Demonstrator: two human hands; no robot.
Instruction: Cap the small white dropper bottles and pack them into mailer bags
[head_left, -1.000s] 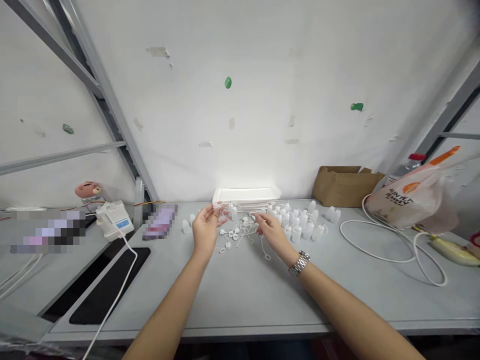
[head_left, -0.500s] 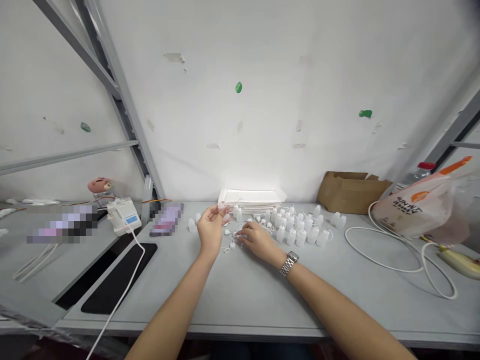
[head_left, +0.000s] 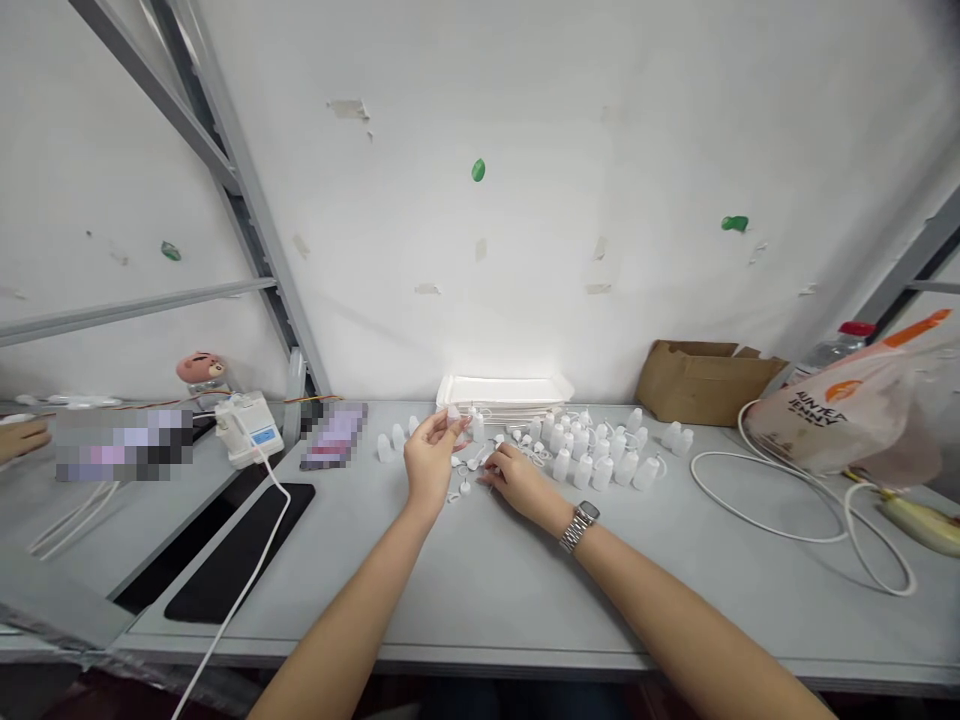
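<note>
My left hand (head_left: 431,462) is raised over the table, its thumb and fingers pinched round a small translucent bottle (head_left: 453,412). Low beside it, my right hand (head_left: 519,485), with a metal watch on the wrist, has its fingers bent together among loose white caps (head_left: 465,488) with thin straps. What those fingertips hold, if anything, is too small to make out. Several capped squeeze bottles (head_left: 601,472) stand upright in a group to the right. A few uncapped bottles (head_left: 385,448) stand left of my left hand.
A stack of white trays (head_left: 506,392) lies against the wall. At the right are a cardboard box (head_left: 705,385), a white cable (head_left: 765,535) and a plastic bag (head_left: 832,420). A black phone-like slab (head_left: 240,560) and white power adapter (head_left: 250,430) lie left. Another person's hand (head_left: 24,437) shows far left.
My right hand has shifted slightly right and its fingers have drawn in among the caps. My left hand still holds the bottle, moved slightly right. Another person's hand has appeared at the far left.
</note>
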